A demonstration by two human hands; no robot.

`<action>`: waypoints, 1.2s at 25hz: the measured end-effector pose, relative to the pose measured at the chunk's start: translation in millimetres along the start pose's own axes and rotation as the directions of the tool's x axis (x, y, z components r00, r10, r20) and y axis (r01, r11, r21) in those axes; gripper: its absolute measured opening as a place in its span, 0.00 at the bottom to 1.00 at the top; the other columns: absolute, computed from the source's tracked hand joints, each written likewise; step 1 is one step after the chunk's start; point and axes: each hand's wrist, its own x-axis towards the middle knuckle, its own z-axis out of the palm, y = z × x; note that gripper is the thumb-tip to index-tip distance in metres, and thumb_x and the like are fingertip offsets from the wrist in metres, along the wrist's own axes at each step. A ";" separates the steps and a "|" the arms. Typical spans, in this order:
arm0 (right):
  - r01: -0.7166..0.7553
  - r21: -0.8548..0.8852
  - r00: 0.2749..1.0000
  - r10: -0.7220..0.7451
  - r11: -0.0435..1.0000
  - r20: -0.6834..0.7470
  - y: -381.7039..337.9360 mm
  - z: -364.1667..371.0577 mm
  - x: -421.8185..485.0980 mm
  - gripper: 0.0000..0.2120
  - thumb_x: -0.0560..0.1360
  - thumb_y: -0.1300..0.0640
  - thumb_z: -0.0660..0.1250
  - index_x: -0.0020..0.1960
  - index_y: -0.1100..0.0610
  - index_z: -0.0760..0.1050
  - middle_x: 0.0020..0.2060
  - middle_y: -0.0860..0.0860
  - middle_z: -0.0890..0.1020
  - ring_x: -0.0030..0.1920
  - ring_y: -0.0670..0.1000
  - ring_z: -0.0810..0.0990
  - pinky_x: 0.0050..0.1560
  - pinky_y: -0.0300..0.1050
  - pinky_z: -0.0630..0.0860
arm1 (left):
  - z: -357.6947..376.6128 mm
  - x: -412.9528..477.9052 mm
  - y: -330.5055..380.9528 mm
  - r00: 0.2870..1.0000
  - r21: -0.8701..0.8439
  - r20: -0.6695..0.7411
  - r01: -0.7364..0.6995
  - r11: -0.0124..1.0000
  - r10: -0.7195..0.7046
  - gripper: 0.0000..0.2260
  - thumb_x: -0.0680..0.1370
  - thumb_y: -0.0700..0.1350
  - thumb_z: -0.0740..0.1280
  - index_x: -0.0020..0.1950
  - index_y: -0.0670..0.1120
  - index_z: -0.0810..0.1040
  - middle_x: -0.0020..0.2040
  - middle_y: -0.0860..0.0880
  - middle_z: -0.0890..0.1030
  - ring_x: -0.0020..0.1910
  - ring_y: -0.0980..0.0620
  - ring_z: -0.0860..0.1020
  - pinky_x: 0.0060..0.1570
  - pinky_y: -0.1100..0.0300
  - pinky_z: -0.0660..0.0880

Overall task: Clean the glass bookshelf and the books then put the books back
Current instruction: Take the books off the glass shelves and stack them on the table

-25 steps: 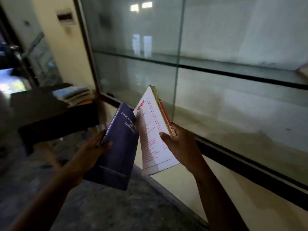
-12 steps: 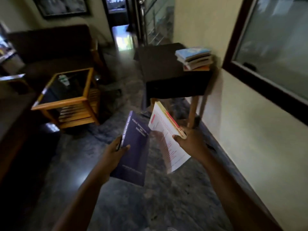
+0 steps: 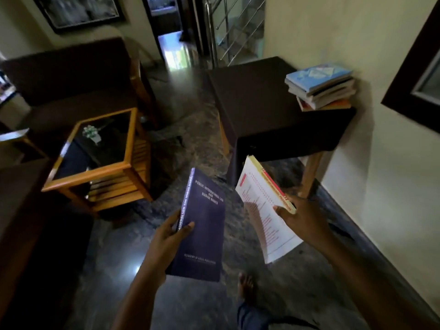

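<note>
Bare foot (image 3: pixel 246 285) showing at bottom centre on dark polished stone floor (image 3: pixel 190 139). Left hand (image 3: pixel 166 236) is gripping the purple book (image 3: pixel 202 225) by its spine edge, thumb on front cover, fingers wrapped behind; cover is reading "Public International Law and Human Rights", book tilted w/ top edge pointing away. Right hand (image 3: pixel 302 216) is clamping the white book (image 3: pixel 266 210) at its red/yellow spine, thumb on the white printed cover, book angled w/ spine up and to the right. The two books are being held side by side, apart, not touching, both in the air above the floor. Further out, right side, dark bench (image 3: pixel 262 103) is standing against the cream wall (image 3: pixel 392 163); stack of books (image 3: pixel 321 86) is sitting on its far right corner by the wall, light blue one on top. Left of that, wooden glass-top coffee table (image 3: pixel 100 158) w/ slatted lower shelf. Behind it a dark sofa (image 3: pixel 71 75). Upper right edge, dark frame of the glass bookshelf (image 3: pixel 414 67) is just showing, contents can't tell. Far back: doorway (image 3: pixel 171 39) and stair railing (image 3: pixel 235 25).
</note>
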 end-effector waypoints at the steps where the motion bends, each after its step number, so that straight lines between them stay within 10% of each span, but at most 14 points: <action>1: -0.002 -0.009 1.000 0.002 1.000 -0.010 -8.1 -3.4 30.1 0.20 0.77 0.53 0.65 0.66 0.58 0.72 0.56 0.57 0.80 0.51 0.56 0.80 0.43 0.41 0.71 | 4.6 32.7 16.1 1.000 0.008 0.025 -0.016 1.000 0.016 0.13 0.76 0.37 0.65 0.50 0.57 0.75 0.39 0.54 0.85 0.35 0.52 0.83 0.30 0.61 0.78; 12: -0.147 -0.188 0.926 0.068 0.971 -0.371 -71.8 -101.1 269.3 0.24 0.78 0.50 0.62 0.72 0.52 0.63 0.64 0.54 0.75 0.63 0.56 0.73 0.62 0.50 0.71 | 125.6 322.3 166.5 0.922 -0.008 0.366 -0.130 0.991 0.124 0.13 0.75 0.37 0.67 0.50 0.56 0.76 0.44 0.54 0.82 0.37 0.53 0.82 0.35 0.59 0.80; 18: -0.415 -0.492 0.641 -0.138 0.766 -0.755 -80.7 -159.0 370.5 0.28 0.73 0.61 0.66 0.71 0.51 0.65 0.59 0.59 0.78 0.50 0.62 0.80 0.43 0.52 0.77 | 211.8 467.9 222.3 0.752 -0.033 0.652 -0.097 0.995 0.095 0.14 0.75 0.39 0.66 0.55 0.57 0.76 0.49 0.50 0.82 0.45 0.49 0.81 0.40 0.54 0.77; 25: -0.625 -0.520 0.772 0.366 0.583 -0.519 -24.9 -111.3 543.8 0.25 0.83 0.59 0.47 0.76 0.59 0.42 0.75 0.61 0.51 0.74 0.64 0.52 0.71 0.56 0.56 | 250.1 594.5 242.2 0.591 0.124 0.805 -0.098 0.987 -0.043 0.16 0.72 0.44 0.69 0.55 0.60 0.74 0.52 0.49 0.81 0.46 0.49 0.82 0.39 0.55 0.77; 30: -0.473 -0.289 0.828 0.308 0.832 -0.468 -12.8 -96.0 541.5 0.32 0.80 0.51 0.57 0.76 0.53 0.41 0.76 0.53 0.45 0.76 0.56 0.41 0.73 0.51 0.39 | 250.2 632.3 229.6 0.572 0.152 0.816 -0.073 0.986 -0.084 0.16 0.74 0.42 0.67 0.59 0.57 0.74 0.52 0.49 0.82 0.46 0.50 0.83 0.39 0.57 0.77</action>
